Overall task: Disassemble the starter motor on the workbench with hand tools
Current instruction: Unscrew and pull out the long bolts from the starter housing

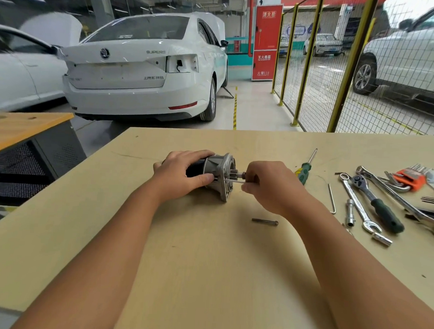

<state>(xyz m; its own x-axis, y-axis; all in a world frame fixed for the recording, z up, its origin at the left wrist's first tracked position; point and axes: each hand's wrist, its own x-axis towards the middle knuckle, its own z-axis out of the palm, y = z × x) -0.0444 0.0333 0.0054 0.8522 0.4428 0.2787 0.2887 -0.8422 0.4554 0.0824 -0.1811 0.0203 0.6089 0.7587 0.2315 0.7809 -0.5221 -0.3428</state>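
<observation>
Starter motor (210, 175) lies on its side at centre frame on the workbench (206, 263), drive-end housing facing right. Your left hand (183, 177) is wrapped around the dark body, pressing it down. Your right hand (264, 185) pinches a thin metal rod (232, 181), probably a hex key or long through-bolt, which enters the housing face just below the pinion.

Progress, judged: early. One loose bolt (265, 221) lies on the bench below centre, so one fastener appears out. Housing remains seated on the body; separating housing, armature and remaining parts is still to do.

Surroundings: green screwdriver (304, 172), a bent hex key (332, 198), ratchet (376, 203), spanners and an orange hex-key set (409, 176) at right of frame, well apart from the motor. Nothing blocks your hands
</observation>
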